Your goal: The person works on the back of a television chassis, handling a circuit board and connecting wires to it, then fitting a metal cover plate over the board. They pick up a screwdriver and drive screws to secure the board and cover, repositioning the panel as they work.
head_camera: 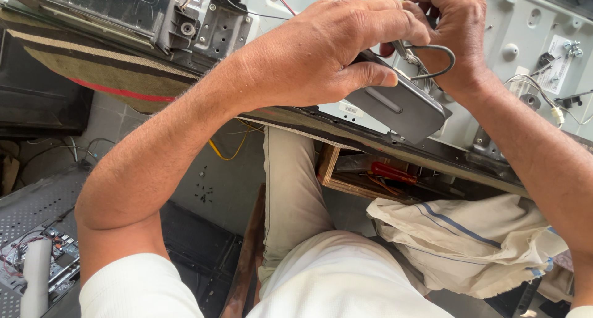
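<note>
The left hand is clamped around a grey metal box, thumb along its side, holding it above the edge of the tabletop. The right hand has its fingers pinched together on the grey cable that loops out of the box end. The box sits just over a pale metal panel. Judgement: the box is best kept steady in the left hand while the cable is worked at its base, without sharp bending. Below the tabletop, an open wooden drawer contains a red-handled screwdriver; other contents cannot be made out.
</note>
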Demonstrator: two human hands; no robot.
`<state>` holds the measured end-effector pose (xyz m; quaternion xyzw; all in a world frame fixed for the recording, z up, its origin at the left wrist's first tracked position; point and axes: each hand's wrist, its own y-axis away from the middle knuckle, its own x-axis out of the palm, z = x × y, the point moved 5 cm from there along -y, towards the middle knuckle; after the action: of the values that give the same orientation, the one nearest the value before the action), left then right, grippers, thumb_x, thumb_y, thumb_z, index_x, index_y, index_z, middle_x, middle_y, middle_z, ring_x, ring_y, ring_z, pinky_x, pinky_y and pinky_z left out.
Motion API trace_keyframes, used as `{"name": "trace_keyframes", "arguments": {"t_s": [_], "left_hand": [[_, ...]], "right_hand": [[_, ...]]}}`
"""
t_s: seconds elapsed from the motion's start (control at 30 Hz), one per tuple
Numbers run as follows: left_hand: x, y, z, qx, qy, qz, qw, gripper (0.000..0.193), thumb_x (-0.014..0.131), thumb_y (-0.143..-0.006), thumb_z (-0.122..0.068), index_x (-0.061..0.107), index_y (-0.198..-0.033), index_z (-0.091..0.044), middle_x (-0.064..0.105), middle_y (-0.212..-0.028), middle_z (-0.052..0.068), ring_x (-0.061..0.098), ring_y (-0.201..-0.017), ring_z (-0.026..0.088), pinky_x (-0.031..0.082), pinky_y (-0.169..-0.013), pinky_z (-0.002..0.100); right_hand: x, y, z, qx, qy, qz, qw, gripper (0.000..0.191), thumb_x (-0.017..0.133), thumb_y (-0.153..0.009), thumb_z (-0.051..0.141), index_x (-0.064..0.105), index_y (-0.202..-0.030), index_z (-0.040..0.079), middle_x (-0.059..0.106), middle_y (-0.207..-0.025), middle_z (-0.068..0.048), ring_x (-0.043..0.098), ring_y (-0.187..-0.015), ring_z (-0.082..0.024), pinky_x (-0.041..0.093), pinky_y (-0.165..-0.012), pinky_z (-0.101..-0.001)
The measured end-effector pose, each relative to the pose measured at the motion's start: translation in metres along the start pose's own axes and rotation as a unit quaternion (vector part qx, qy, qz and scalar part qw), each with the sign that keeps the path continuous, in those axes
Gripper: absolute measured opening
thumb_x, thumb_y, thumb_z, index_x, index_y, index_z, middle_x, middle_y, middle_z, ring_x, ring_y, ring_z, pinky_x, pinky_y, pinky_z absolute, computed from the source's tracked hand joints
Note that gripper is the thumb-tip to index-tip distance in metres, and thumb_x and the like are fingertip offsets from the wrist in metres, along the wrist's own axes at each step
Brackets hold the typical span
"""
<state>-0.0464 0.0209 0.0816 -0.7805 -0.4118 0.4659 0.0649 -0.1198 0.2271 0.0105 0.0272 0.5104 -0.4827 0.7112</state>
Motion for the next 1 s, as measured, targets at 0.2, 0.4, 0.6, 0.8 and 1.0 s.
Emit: {"name": "trace_keyframes", "arguments": {"t_s": [0.2,0.4,0.6,0.8,1.0], "left_hand": [[0.0013,0.0015,-0.0002,-0.007,0.012,0.005,1.000,0.043,0.081,-0.101,-0.020,0.062,-0.139,-0.008,0.066,-0.134,0.009,0.066,-0.121,0.030,0.052,-0.102,0.046],[0.0020,0.0003,-0.0006,-0.009,0.014,0.008,1.000,0.044,0.081,-0.100,-0.020,0.063,-0.138,-0.008,0.067,-0.132,0.009,0.066,-0.120,0.030,0.052,-0.101,0.046],[0.0028,0.0004,-0.0005,-0.010,0.011,0.007,1.000,0.044,0.081,-0.100,-0.020,0.063,-0.138,-0.008,0.067,-0.133,0.009,0.065,-0.122,0.030,0.051,-0.103,0.047],[0.0042,0.0008,-0.0003,-0.012,0.009,0.011,1.000,0.044,0.080,-0.100,-0.021,0.062,-0.139,-0.009,0.065,-0.136,0.010,0.065,-0.122,0.030,0.051,-0.103,0.047],[0.0054,0.0008,0.0006,-0.015,0.008,0.013,1.000,0.045,0.080,-0.100,-0.022,0.062,-0.140,-0.009,0.066,-0.135,0.009,0.065,-0.121,0.031,0.051,-0.103,0.048]], "right_hand": [[-0.0026,0.0029,0.0035,0.006,0.002,0.000,1.000,0.007,0.073,-0.105,-0.001,0.072,-0.101,-0.006,0.067,-0.096,-0.012,0.063,-0.084,-0.018,0.051,-0.074,-0.0318],[-0.0042,0.0035,0.0042,0.000,0.005,0.003,1.000,0.007,0.073,-0.104,-0.002,0.072,-0.100,-0.007,0.066,-0.097,-0.012,0.062,-0.084,-0.018,0.051,-0.073,-0.0321],[-0.0028,0.0055,0.0041,0.017,-0.003,0.001,1.000,0.007,0.072,-0.106,-0.001,0.072,-0.102,-0.007,0.065,-0.100,-0.013,0.063,-0.086,-0.019,0.052,-0.074,-0.0327],[-0.0022,0.0057,0.0058,0.008,-0.001,0.001,1.000,0.007,0.070,-0.106,-0.001,0.072,-0.102,-0.006,0.064,-0.101,-0.014,0.064,-0.088,-0.021,0.052,-0.075,-0.0340],[-0.0019,0.0057,0.0084,0.014,0.003,0.001,1.000,0.008,0.070,-0.106,0.000,0.072,-0.102,-0.006,0.064,-0.102,-0.015,0.065,-0.088,-0.023,0.053,-0.075,-0.0356]]}}
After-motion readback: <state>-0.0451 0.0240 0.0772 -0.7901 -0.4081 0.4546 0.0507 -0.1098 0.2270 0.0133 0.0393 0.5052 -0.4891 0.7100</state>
